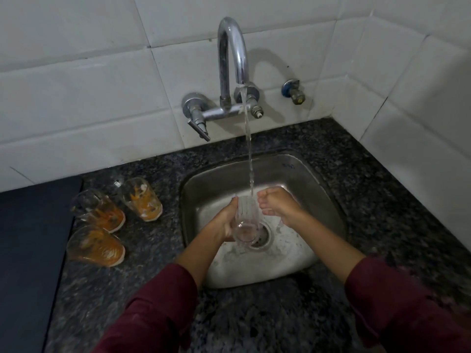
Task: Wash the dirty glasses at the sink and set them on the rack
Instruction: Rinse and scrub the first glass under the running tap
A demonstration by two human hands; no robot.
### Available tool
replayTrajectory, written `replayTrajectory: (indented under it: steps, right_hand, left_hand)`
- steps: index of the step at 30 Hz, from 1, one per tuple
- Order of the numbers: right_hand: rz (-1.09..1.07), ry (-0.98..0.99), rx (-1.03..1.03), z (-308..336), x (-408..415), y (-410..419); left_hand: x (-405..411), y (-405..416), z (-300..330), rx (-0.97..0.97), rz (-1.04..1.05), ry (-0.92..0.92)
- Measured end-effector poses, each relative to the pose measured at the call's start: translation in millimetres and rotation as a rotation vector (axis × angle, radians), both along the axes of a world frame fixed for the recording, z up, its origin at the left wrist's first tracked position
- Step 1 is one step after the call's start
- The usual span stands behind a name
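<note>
Glass [246, 220] sits in the left hand [224, 222], gripped around its side over the sink [300, 174], mouth tipped up toward the stream [248, 149] from the tap [232, 59], long axis leaning away from the person. Right hand [277, 205] hangs just beside the rim, fingers loosely curled, holding nothing, so it is the nearer one to rub inside. On the counter [356, 161] to the left wait 3 dirty glasses [107, 217], possibly a 4th behind. No rack is in view.
</note>
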State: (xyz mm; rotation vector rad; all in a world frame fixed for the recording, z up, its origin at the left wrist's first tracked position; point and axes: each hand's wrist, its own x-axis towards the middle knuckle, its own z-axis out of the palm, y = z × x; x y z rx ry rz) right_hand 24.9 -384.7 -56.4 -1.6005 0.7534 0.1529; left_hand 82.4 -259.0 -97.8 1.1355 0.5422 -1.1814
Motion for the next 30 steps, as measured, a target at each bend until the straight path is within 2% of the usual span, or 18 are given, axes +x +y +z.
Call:
replayTrajectory:
  steps: [4,5,7,10,11,13,15,19,20,21,22,23,24,26,27,28,29,30]
  right_hand:
    - [0.198,-0.097,0.141,18.0,-21.6,19.0]
    - [0.267,-0.129,0.070,13.8,-21.6,21.1]
    - [0.347,-0.137,-0.283,5.5,-18.0,23.4]
    - [0.464,-0.119,-0.837,2.1,-14.6,23.8]
    - [0.501,-0.119,-0.960,2.4,-15.0,26.3]
    - [0.514,-0.133,-1.013,2.7,-14.2,31.2]
    - [0.474,-0.163,-0.775,5.5,-10.4,31.5]
    - [0.234,-0.311,0.256,16.3,-5.8,19.5]
    - [0.211,-0.305,0.452,19.9,-6.1,15.5]
    - [0.220,-0.282,0.538,23.7,-6.0,13.7]
    - [0.244,-0.255,0.521,27.5,-6.3,13.9]
    - [0.268,-0.219,0.355,28.2,-4.5,15.6]
    - [0.309,-0.180,0.076,30.9,-3.6,19.0]
    - [0.409,-0.083,-0.542,28.5,-2.1,29.0]
    - [0.422,-0.091,-0.715,25.3,-1.9,32.7]
    - [0.406,-0.128,-0.738,22.7,-1.2,34.8]
    - [0.388,-0.165,-0.655,20.4,0.5,34.0]
    - [0.365,-0.206,-0.490,21.5,1.9,30.6]
  left_hand:
    - [3.6,-11.1,-0.3,-0.149,0.167,-0.229]
    - [4.3,-13.4,4.6,-0.173,0.215,-0.285]
    - [6.8,-19.4,16.4,-0.135,0.233,-0.443]
    - [14.6,-30.2,33.9,0.211,0.150,-0.923]
    - [17.5,-33.2,38.1,0.316,0.125,-1.079]
    - [22.7,-36.4,48.3,0.457,0.120,-1.187]
    - [31.7,-36.3,50.6,0.424,0.178,-1.126]
    - [38.1,-31.4,51.6,0.142,0.419,-0.852]
    - [38.7,-29.6,51.2,0.087,0.467,-0.797]
    - [39.4,-27.7,50.6,0.029,0.500,-0.745]
    - [41.4,-26.7,48.8,-0.005,0.499,-0.717]
    - [42.9,-25.9,47.8,0.022,0.462,-0.730]
    - [43.1,-25.4,48.8,0.135,0.365,-0.821]
    - [40.9,-28.9,52.5,0.407,0.156,-1.130]
    - [40.5,-32.0,55.6,0.492,0.133,-1.270]
    - [41.6,-34.0,57.3,0.499,0.152,-1.319]
    - [43.7,-34.9,58.4,0.465,0.190,-1.310]
    - [48.5,-34.4,56.8,0.386,0.231,-1.239]
